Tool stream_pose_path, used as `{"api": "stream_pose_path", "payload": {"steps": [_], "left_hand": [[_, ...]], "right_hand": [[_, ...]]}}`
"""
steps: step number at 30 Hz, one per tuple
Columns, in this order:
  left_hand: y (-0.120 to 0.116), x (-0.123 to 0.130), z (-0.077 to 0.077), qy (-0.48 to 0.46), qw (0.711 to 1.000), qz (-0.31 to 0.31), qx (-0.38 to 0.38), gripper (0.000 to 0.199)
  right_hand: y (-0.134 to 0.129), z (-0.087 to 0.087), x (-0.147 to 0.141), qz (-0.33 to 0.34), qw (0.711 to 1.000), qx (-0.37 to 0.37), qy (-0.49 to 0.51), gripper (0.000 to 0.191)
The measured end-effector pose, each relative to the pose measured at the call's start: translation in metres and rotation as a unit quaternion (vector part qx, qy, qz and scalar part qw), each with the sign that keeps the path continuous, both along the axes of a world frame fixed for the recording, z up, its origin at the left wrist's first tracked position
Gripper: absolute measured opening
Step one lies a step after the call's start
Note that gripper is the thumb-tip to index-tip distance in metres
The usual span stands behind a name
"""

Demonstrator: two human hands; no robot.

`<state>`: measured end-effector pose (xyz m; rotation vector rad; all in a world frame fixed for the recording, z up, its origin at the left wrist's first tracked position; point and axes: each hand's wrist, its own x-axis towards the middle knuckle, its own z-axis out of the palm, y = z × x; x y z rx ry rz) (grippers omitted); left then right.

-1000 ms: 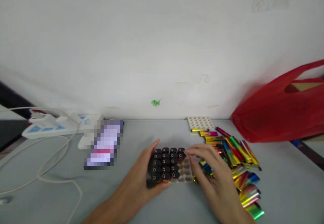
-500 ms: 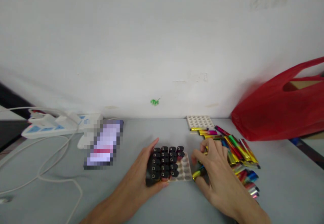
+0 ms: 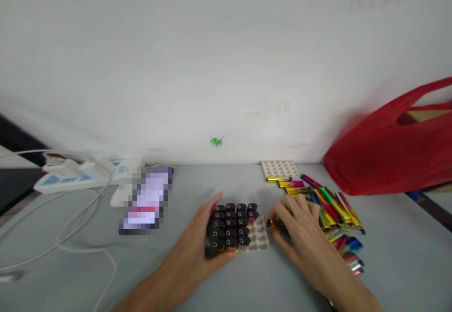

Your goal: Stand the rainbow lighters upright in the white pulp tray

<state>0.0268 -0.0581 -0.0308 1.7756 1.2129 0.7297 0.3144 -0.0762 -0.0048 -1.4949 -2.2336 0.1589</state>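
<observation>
My left hand [image 3: 197,236] curves round the left side of a pale tray [image 3: 262,239] with round pockets, thumb at the near edge and a finger at the far edge. Black-topped tubes [image 3: 231,225] stand upright in rows over the tray's left and middle. Pockets at its right side are bare. Just right of the tray, my right hand [image 3: 296,227] is closed on a slim shiny tube [image 3: 270,223], whose dark end points at the tray. Behind that hand lies a loose heap of shiny coloured tubes [image 3: 332,204], partly hidden by my fingers.
A second pale pocketed tray [image 3: 280,169] lies by the wall. A red bag [image 3: 384,161] stands at the right. At the left are a power strip [image 3: 70,178], a phone [image 3: 146,201] with blurred screen, and a white cable [image 3: 88,249] across the grey table [image 3: 158,265].
My right hand's fingers have drawn together round a tube, and its dark end has turned toward the tray. My left hand and the tray have barely moved.
</observation>
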Motion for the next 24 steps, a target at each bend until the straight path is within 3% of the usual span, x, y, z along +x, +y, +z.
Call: {"api": "stream_pose_path", "payload": {"steps": [4, 7, 10, 14, 20, 24], "left_hand": [[-0.001, -0.003, -0.002, 0.005, 1.0, -0.003, -0.008, 0.105], [-0.001, -0.003, -0.003, 0.011, 1.0, 0.0, -0.01, 0.107], [-0.001, -0.002, -0.001, 0.01, 1.0, 0.0, -0.009, 0.104], [0.0, -0.002, -0.001, 0.014, 1.0, 0.0, -0.01, 0.103], [0.0, -0.004, -0.005, 0.018, 1.0, -0.002, -0.004, 0.106], [0.001, -0.003, -0.007, 0.014, 1.0, -0.001, 0.001, 0.105]], "right_hand": [[0.002, -0.003, 0.005, -0.036, 0.996, 0.06, 0.051, 0.006], [0.0, 0.0, 0.005, -0.114, 0.979, 0.073, 0.152, 0.02], [-0.002, 0.005, 0.002, -0.178, 0.939, 0.025, 0.292, 0.03], [-0.001, 0.011, -0.004, -0.195, 0.85, -0.098, 0.479, 0.04], [-0.001, 0.013, -0.008, -0.122, 0.671, -0.259, 0.683, 0.051], [-0.005, 0.019, -0.011, -0.069, 0.602, -0.312, 0.732, 0.043]]}}
